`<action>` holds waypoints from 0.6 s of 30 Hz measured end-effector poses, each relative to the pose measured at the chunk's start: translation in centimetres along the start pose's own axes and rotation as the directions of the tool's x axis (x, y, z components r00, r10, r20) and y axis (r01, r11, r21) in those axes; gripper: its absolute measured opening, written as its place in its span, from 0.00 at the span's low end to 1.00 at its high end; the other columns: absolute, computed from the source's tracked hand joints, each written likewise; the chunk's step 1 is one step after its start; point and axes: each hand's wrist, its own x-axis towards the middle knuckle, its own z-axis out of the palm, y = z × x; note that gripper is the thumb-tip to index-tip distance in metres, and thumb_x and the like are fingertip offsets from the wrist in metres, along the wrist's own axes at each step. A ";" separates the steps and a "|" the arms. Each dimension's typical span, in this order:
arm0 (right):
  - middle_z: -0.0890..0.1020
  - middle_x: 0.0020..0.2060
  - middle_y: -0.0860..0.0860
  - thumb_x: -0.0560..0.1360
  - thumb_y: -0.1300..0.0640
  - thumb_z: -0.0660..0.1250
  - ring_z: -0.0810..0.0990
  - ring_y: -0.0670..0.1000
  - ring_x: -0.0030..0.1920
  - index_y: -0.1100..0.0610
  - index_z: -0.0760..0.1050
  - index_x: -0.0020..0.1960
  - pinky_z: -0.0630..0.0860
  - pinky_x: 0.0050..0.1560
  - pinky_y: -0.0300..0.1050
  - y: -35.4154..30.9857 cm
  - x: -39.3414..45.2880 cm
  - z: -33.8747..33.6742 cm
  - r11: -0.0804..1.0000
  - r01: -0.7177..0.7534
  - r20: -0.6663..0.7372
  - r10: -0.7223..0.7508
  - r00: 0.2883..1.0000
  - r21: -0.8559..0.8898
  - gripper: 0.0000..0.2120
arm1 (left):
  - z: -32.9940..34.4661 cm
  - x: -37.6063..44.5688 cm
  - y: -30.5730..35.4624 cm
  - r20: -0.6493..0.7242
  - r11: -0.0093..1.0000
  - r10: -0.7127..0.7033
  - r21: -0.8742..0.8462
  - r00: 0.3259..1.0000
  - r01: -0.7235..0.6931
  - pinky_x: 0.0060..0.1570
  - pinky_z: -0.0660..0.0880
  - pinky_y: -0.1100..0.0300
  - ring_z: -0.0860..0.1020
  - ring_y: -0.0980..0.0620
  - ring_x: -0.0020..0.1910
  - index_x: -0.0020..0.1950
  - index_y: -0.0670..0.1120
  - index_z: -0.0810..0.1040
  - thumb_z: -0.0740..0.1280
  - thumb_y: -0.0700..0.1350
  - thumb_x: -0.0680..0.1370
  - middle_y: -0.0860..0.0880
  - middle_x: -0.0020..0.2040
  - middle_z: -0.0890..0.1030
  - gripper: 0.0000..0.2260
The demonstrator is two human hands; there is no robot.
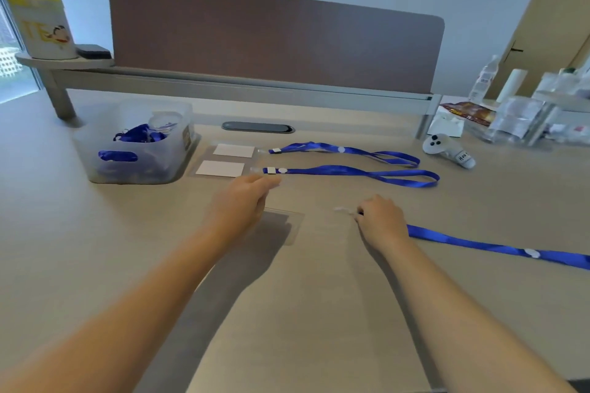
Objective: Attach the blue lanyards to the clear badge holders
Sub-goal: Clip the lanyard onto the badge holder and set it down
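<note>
Your beige desk (95, 249) carries a translucent bin (134, 153) of lanyards at left, then two finished badge holders (220, 168). Your left hand (239, 201) hovers, fingers relaxed, above an empty clear holder (287, 226); your right hand (381, 220) pinches the blue lanyard (498, 247) by its clip.

An office: desk (95, 249) with brown divider panel (274, 38) and cable grommet (258, 127).

Three lanyards (351, 171), three holders (220, 168).
</note>
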 end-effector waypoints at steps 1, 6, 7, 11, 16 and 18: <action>0.78 0.50 0.57 0.79 0.55 0.55 0.76 0.56 0.50 0.61 0.77 0.52 0.71 0.48 0.47 0.0 0.0 0.1 1.000 0.020 -0.009 -0.020 1.000 -0.008 0.15 | 0.2 0.0 0.0 0.014 1.000 -0.015 0.002 1.000 0.015 0.52 0.73 0.51 0.76 0.40 0.56 0.63 0.44 0.73 0.54 0.38 0.78 0.41 0.60 0.78 0.15; 0.77 0.44 0.56 0.79 0.59 0.54 0.73 0.52 0.43 0.62 0.75 0.52 0.70 0.44 0.45 -0.9 -0.3 -0.9 0.970 0.013 -0.052 -0.001 0.999 0.243 0.13 | -0.1 0.3 0.4 0.050 0.998 -0.068 0.012 0.996 0.067 0.53 0.71 0.55 0.75 0.43 0.57 0.66 0.45 0.69 0.55 0.37 0.78 0.43 0.63 0.76 0.16; 0.77 0.44 0.57 0.78 0.60 0.54 0.73 0.52 0.43 0.63 0.75 0.52 0.70 0.43 0.46 -1.2 -0.3 -1.4 0.934 0.012 -0.077 0.016 0.997 0.357 0.13 | -0.2 0.4 0.5 0.042 0.997 -0.079 0.002 0.996 0.079 0.53 0.71 0.55 0.75 0.43 0.57 0.66 0.46 0.69 0.55 0.37 0.78 0.43 0.62 0.77 0.17; 0.79 0.38 0.55 0.78 0.60 0.56 0.74 0.48 0.35 0.64 0.76 0.51 0.73 0.39 0.42 -3.3 -0.6 -4.0 0.717 0.062 -0.092 0.002 0.996 0.694 0.12 | -1.1 0.9 1.1 -0.016 0.957 -0.236 -0.177 0.972 0.230 0.53 0.69 0.59 0.75 0.45 0.56 0.66 0.46 0.69 0.55 0.37 0.78 0.43 0.59 0.79 0.17; 0.75 0.31 0.50 0.77 0.58 0.61 0.71 0.45 0.29 0.59 0.75 0.42 0.68 0.30 0.36 -6.5 -2.0 -6.9 0.468 -0.011 0.062 -0.094 0.994 0.884 0.08 | -2.1 1.5 1.3 0.062 0.718 -0.487 -0.539 0.871 0.440 0.61 0.72 0.50 0.73 0.46 0.59 0.59 0.42 0.76 0.59 0.35 0.76 0.46 0.56 0.78 0.13; 0.75 0.30 0.51 0.77 0.59 0.61 0.71 0.45 0.27 0.61 0.76 0.41 0.69 0.28 0.35 -7.5 -2.6 -7.7 0.432 -0.024 0.081 -0.114 0.990 0.902 0.09 | -2.6 1.6 1.3 0.092 0.629 -0.542 -0.615 0.835 0.476 0.59 0.74 0.46 0.75 0.44 0.56 0.54 0.41 0.78 0.61 0.36 0.76 0.45 0.52 0.78 0.10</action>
